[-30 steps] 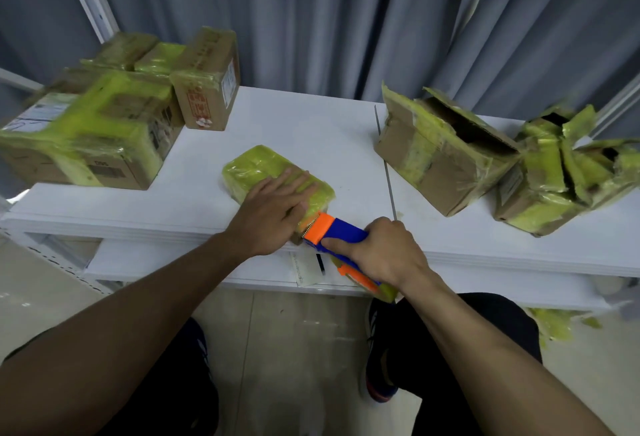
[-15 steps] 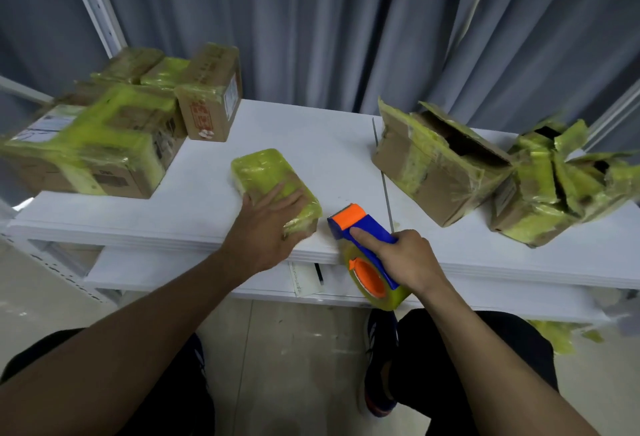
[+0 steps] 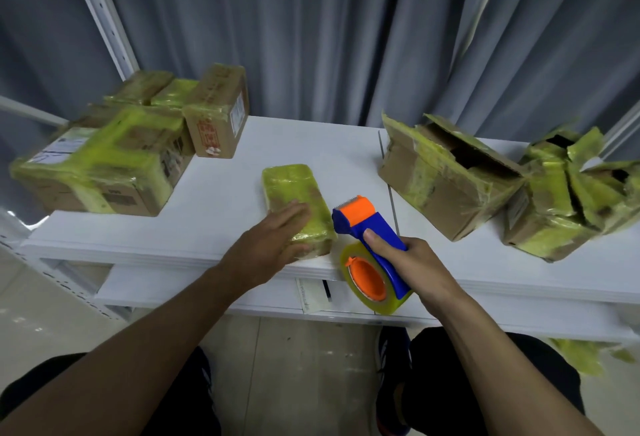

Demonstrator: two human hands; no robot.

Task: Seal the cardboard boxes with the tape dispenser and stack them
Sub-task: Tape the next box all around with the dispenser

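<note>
- White table (image 3: 225,214), seam (image 3: 389,193) down its top.
- Left end: big taped boxes (image 3: 104,172).
- Near front edge: small taped box (image 3: 294,189).
- Right: two torn-open boxes (image 3: 443,179).

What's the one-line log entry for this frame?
left hand: flat on small box | right hand: grips tape dispenser, beside box

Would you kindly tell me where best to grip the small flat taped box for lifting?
Probably across its long sides, from above: the small flat taped box lies flat and looks narrow enough to span. The left hand rests on its near end.
</note>
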